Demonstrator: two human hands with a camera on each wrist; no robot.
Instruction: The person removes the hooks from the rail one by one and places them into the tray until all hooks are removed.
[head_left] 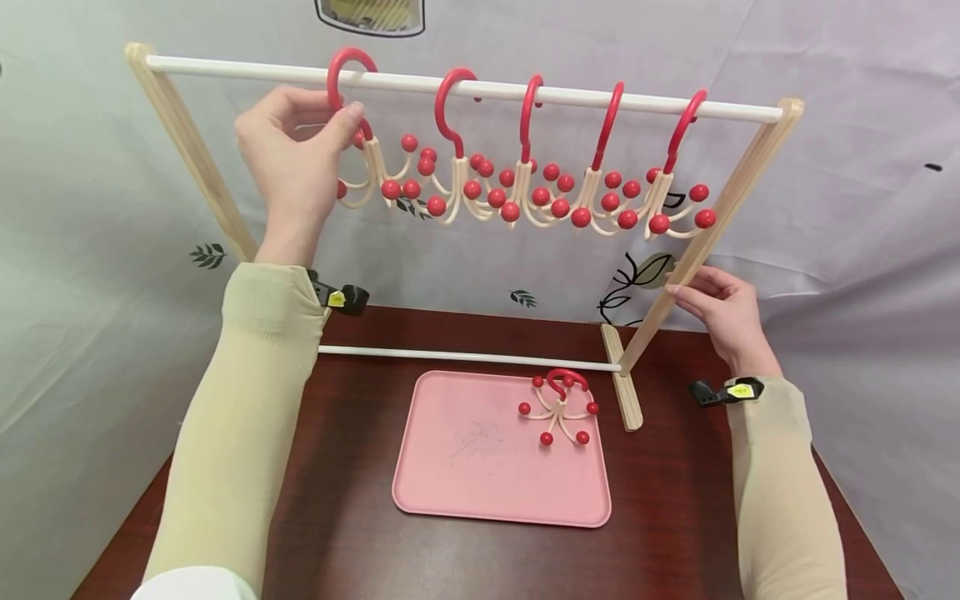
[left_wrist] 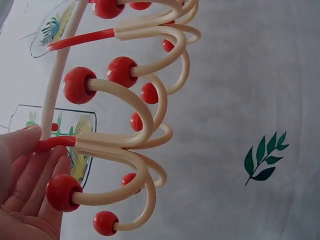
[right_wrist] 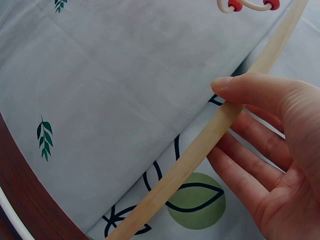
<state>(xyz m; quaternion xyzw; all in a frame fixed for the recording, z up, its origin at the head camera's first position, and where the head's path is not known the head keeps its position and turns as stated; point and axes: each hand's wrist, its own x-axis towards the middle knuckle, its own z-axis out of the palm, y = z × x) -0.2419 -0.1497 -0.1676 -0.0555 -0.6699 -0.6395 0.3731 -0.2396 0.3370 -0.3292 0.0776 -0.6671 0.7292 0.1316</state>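
My left hand (head_left: 292, 162) pinches the red hook (head_left: 348, 55) of the leftmost multi-arm hanger between thumb and fingers. That hook loops over the white rod (head_left: 262, 70) of a wooden rack. In the left wrist view, cream arms with red ball tips curve out from the hanger's stem (left_wrist: 100, 142), pointing away from the hand (left_wrist: 30, 185). My right hand (head_left: 727, 312) holds the rack's right wooden post (head_left: 738, 179), low down. The thumb lies across the post's near face in the right wrist view, with the fingers (right_wrist: 250, 165) behind it.
Several more red-hooked hangers (head_left: 522, 179) hang along the rod to the right. Another hanger (head_left: 558, 408) lies on a pink tray (head_left: 450, 492) on the dark wood table (head_left: 345, 517). A lower white bar (head_left: 450, 357) joins the posts, and a wooden foot (head_left: 628, 404) stands beside the tray.
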